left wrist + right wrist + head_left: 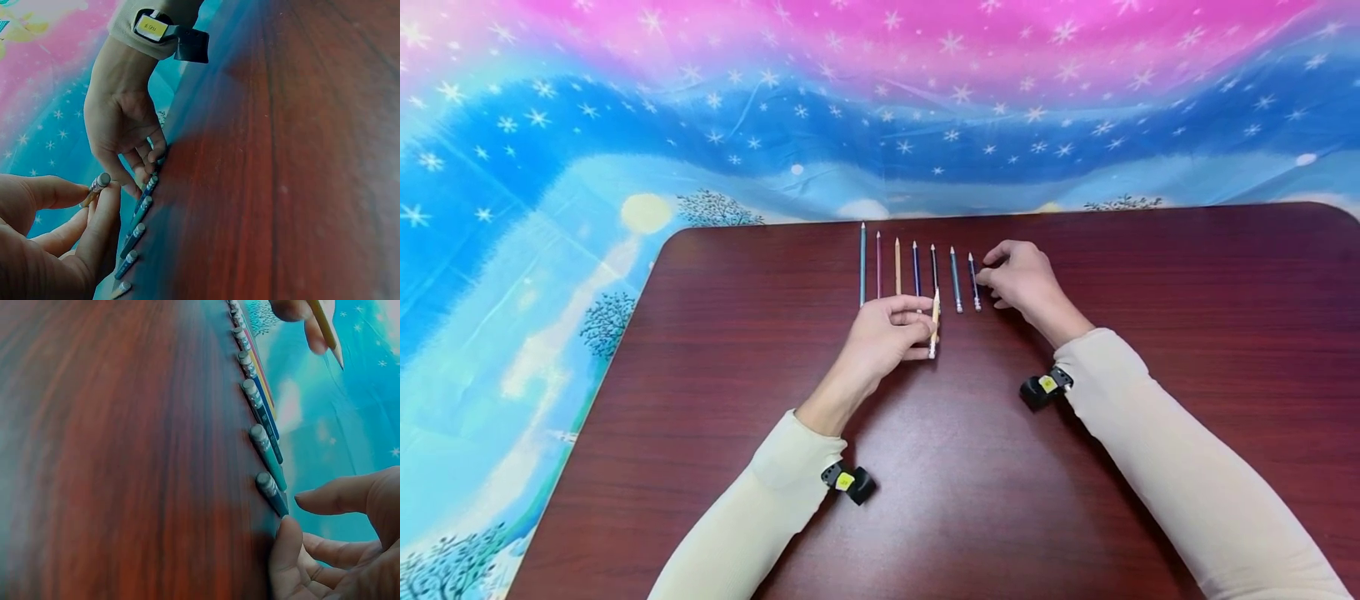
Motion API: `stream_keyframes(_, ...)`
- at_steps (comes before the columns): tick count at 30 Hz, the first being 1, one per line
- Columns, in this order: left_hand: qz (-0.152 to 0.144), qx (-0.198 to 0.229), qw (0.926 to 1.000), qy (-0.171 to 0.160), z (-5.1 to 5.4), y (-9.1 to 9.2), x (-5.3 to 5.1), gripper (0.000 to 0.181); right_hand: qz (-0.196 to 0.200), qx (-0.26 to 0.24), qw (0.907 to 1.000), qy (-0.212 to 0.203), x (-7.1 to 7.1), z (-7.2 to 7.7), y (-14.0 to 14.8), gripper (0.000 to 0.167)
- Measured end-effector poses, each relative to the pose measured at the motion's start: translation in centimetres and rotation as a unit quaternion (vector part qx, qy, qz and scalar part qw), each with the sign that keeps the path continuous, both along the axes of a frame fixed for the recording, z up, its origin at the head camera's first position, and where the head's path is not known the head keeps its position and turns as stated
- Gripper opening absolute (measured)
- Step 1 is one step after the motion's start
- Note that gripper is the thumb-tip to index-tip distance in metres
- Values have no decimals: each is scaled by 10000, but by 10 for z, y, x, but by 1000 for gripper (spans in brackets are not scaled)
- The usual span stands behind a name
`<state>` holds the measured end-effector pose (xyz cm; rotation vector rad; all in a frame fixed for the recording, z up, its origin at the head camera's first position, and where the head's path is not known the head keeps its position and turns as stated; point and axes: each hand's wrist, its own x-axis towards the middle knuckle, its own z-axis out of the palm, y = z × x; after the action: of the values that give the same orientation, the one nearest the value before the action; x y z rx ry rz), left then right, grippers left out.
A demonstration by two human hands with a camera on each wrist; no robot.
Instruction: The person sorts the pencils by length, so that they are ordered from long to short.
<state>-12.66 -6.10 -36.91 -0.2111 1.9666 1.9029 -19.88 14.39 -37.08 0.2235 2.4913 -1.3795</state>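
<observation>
In the head view my left hand (883, 333) pinches a short yellow pencil (935, 329), its point upward and its eraser end toward me, above the table. The left wrist view shows that pencil's eraser end (103, 180) between thumb and finger. My right hand (1022, 279) is beside a short dark pencil (974, 287) at the right end of a row. The right wrist view shows its thumb and finger apart near this pencil's (270, 492) far end; whether a fingertip touches it I cannot tell. Next to it lies a teal pencil (956, 283).
Leftward the row continues with black (934, 262), dark blue (916, 271), yellow (897, 262), maroon (878, 262) and long light-blue (862, 262) pencils, points away from me. They lie near the far edge of the dark red table (970, 467). Behind hangs a snowflake-patterned cloth (880, 125).
</observation>
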Motion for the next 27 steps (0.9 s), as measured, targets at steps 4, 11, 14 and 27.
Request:
stream_keyframes(4,-24,32,10000,-27,1,7,-7,35,99,47,9999,28,4,0,6,36)
stream_keyframes(11,-132,68,9999,3,3,24,-21,33,341,129,9993,-28,14,1,21,41)
stream_keyframes(14,-156,90,9998,-10,4,31,-27,33,416,234,9989,-22,21,3,28,40)
stream_keyframes(27,-113,-245,9995,179,8,62,-48,24,615,425,9970,180,55,12,70,42)
